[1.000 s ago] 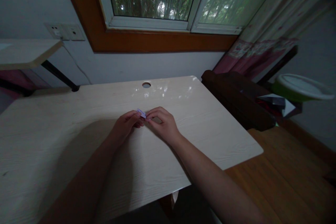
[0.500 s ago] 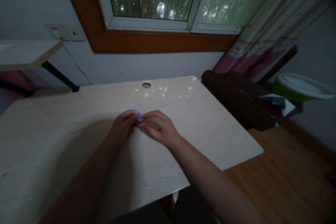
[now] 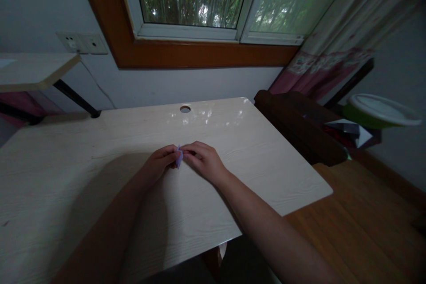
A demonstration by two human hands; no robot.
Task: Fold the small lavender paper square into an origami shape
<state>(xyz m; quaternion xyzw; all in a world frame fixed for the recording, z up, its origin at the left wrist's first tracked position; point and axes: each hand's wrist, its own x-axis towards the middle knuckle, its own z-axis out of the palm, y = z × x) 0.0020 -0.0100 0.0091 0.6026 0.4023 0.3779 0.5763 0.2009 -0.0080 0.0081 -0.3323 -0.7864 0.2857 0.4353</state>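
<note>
A small piece of folded purple paper (image 3: 179, 159) is held upright just above the desk, between my two hands. My left hand (image 3: 162, 161) pinches it from the left with thumb and fingers. From the right, my right hand (image 3: 203, 157) has its fingertips closed together at the paper's upper edge. Part of the paper is hidden behind my left thumb and fingers, so its full shape cannot be made out.
The pale wooden desk (image 3: 213, 195) has a round cable hole (image 3: 185, 109) near its back edge. A raised shelf (image 3: 36, 71) on black legs stands at the left. Beyond the right edge are dark wooden furniture (image 3: 289, 115) and a green-and-white basin (image 3: 382, 108).
The purple paper has been turned from slanting to nearly upright and moved slightly nearer to me. My left hand has shifted a little right and down; my right fingers have drawn closer together.
</note>
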